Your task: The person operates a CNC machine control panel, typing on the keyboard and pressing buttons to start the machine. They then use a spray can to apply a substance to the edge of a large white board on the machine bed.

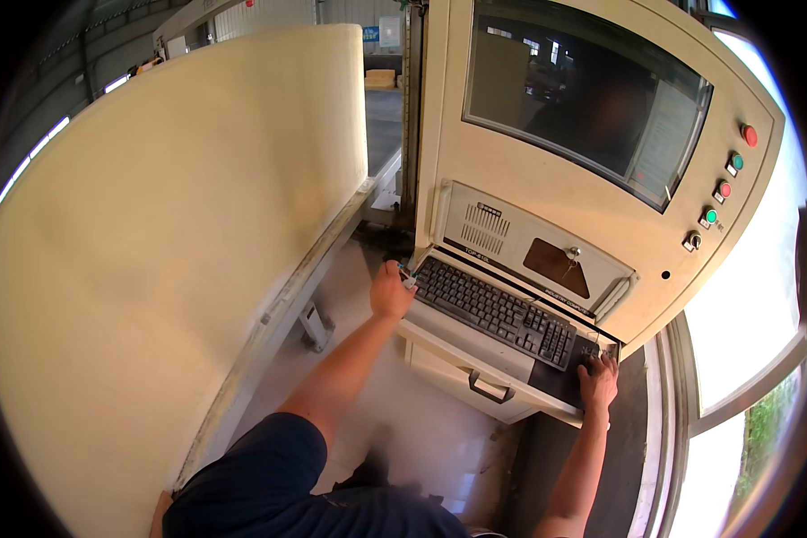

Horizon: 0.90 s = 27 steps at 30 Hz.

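Note:
A black keyboard (493,307) lies on the pulled-out drawer tray (511,360) of a beige control cabinet. At the tray's left end, my left hand (391,290) is closed, with a small greyish piece with a bit of teal at its fingertips; I cannot make out what it is. My right hand (599,384) rests at the tray's right end with its fingers curled over a dark mouse (589,367), mostly hidden beneath them. The mouse sits on a black pad (556,381) next to the keyboard.
Above the tray are a computer front panel (529,247) with a key in its lock, and a dark screen (583,99). Buttons, including a red one (749,135), line the cabinet's right side. A large cream foam block (170,224) stands left on a rail. Windows are at right.

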Motion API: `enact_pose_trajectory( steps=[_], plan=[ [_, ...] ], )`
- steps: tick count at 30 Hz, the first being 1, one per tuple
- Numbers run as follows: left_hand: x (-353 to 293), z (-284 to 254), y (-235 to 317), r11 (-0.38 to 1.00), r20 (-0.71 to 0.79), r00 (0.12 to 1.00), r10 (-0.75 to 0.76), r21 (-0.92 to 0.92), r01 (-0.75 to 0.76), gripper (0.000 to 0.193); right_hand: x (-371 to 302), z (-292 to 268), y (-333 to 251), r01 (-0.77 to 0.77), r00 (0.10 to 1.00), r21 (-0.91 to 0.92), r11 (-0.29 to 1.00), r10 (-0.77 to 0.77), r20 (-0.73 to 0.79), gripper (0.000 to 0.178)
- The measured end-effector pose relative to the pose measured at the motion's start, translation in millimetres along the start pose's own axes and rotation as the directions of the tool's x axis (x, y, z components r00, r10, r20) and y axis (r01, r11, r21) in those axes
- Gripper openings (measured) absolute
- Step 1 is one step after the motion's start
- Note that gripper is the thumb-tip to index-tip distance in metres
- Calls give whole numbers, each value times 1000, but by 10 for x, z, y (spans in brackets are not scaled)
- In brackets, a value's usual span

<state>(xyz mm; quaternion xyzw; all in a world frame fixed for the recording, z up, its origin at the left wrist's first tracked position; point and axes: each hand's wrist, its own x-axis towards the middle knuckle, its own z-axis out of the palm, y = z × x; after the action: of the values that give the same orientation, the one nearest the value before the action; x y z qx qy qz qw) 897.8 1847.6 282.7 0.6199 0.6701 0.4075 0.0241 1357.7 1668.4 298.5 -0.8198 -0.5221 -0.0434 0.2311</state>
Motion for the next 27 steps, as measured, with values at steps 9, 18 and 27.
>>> enact_pose_trajectory(
  steps=[9,18,27],
  plan=[
    [-10,-49,51,999,13,1000,-2,46,1,63,14,39,38,-23,1000,-22,999,23,3,40],
    [-12,-55,60,997,19,1000,-4,75,2,60,25,82,77,-12,999,3,1000,12,-36,39],
    [-3,-42,45,997,23,1000,2,76,-3,59,23,75,63,-24,999,21,1000,24,-32,38]
  ],
)
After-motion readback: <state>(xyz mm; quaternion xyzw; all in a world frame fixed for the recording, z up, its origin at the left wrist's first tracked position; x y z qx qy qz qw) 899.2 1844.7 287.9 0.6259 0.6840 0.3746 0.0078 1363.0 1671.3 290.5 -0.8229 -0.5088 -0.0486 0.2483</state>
